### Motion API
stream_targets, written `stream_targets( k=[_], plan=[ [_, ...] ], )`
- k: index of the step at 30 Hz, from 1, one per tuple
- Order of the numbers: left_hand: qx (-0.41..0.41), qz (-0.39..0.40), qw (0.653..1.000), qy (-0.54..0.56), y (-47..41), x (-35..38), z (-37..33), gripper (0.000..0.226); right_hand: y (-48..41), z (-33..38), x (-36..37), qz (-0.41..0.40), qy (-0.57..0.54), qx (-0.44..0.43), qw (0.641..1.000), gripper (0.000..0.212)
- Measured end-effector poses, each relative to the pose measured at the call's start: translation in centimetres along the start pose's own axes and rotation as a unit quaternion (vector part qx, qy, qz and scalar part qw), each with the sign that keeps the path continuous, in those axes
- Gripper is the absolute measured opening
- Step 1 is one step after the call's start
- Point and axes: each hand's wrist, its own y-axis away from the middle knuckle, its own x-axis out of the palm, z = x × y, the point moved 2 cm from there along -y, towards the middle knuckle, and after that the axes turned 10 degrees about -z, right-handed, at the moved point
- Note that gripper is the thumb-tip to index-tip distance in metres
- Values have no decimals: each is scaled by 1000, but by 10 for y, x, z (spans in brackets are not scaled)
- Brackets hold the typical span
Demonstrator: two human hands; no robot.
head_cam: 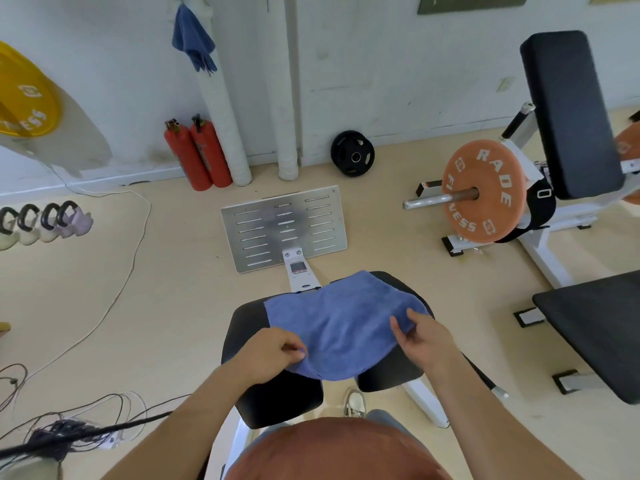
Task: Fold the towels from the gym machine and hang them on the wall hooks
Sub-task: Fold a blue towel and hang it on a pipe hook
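Note:
A blue towel [337,323] lies spread over the black padded seat [277,400] of the gym machine, directly below me. My left hand [270,355] pinches the towel's near left edge. My right hand [424,337] grips its right edge, with fabric bunched between the fingers. A second blue towel [194,39] hangs high on the white wall at the upper left; the hook that holds it is hidden.
A slotted metal footplate [284,226] lies beyond the seat. Two red fire extinguishers [197,155] and a black weight plate [352,153] stand against the wall. An orange-plated machine [485,192] and a black bench [599,327] are to the right. Cables [79,424] and kettlebells [41,223] are on the left.

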Motion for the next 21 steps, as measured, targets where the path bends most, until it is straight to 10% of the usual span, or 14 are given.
stream_targets(
  k=[5,14,21],
  plan=[
    [-19,8,996,90,7,-18,-23,25,18,12,14,4,92,-139,986,32],
    [50,-30,987,153,30,-59,-88,36,105,37,71,101,495,-486,713,8],
    [119,-212,936,255,52,-107,-129,15,175,26,80,255,437,-466,726,19]
  ],
)
